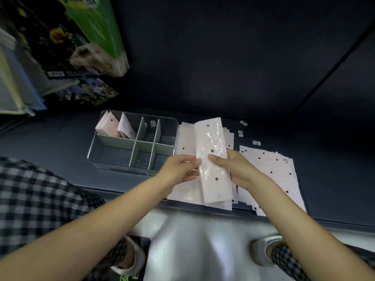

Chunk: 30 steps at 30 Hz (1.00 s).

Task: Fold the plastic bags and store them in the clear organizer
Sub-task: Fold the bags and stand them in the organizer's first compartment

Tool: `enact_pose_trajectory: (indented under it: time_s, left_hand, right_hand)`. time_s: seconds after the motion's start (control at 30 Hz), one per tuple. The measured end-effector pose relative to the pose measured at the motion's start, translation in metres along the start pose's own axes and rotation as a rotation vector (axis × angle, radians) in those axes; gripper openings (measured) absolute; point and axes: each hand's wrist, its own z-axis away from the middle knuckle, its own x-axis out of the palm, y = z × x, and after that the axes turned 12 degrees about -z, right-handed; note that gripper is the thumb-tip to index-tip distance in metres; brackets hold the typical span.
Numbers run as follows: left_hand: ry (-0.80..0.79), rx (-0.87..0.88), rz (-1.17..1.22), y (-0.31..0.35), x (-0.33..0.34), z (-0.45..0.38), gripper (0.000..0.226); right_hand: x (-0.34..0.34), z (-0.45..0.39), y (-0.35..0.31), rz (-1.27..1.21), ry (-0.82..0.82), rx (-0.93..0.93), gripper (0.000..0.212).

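Note:
A pale pink plastic bag with dark dots [213, 159], folded lengthwise into a long strip, is held above a flat pile of similar bags [185, 142]. My left hand [180, 169] pinches the strip's left edge. My right hand [231, 169] grips its right edge with the thumb on top. The clear organizer [132, 167] with grey-green dividers stands to the left on the dark shelf. Its back left compartment holds three bags folded into triangles [115, 126]. A second flat stack of bags [272, 171] lies to the right.
Small white labels [256, 142] lie on the shelf behind the right stack. Colourful packaged goods [60, 47] hang at the upper left. The shelf's front edge [121, 191] runs just under my wrists. Below it are a pale floor and my shoes.

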Motion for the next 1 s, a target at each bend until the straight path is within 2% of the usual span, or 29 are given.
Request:
enact_pose_trajectory:
  time_s: [0.07,0.27,0.5,0.67,0.77,0.9,1.0]
  left_hand:
    - [-0.012,0.023,0.011,0.009,-0.005,0.01,0.007]
    - [0.057,0.087,-0.035,0.029,-0.032,0.03,0.009]
    - [0.024,0.143,0.123,0.037,-0.041,0.037,0.017]
    - [0.014,0.121,0.21,0.038,-0.046,0.033,0.017]
    - [0.028,0.051,0.262,0.038,-0.047,0.03,0.017]
    - [-0.054,-0.062,0.25,0.039,-0.051,0.026,0.035]
    - [-0.041,-0.055,0.207,0.035,-0.051,0.025,0.025]
  right_hand:
    - [0.011,0.011,-0.004,-0.024,-0.015,-0.022,0.029]
    - [0.031,0.033,-0.013,-0.068,-0.012,-0.062,0.022]
    - [0.036,0.045,-0.025,-0.146,0.011,-0.172,0.02]
    - [0.042,0.048,-0.027,-0.221,0.024,-0.217,0.016]
    - [0.048,0.047,-0.026,-0.136,0.086,-0.28,0.023]
    - [0.057,0.042,-0.022,-0.029,0.134,-0.391,0.031]
    - [0.063,0.038,-0.019,0.074,0.15,-0.453,0.039]
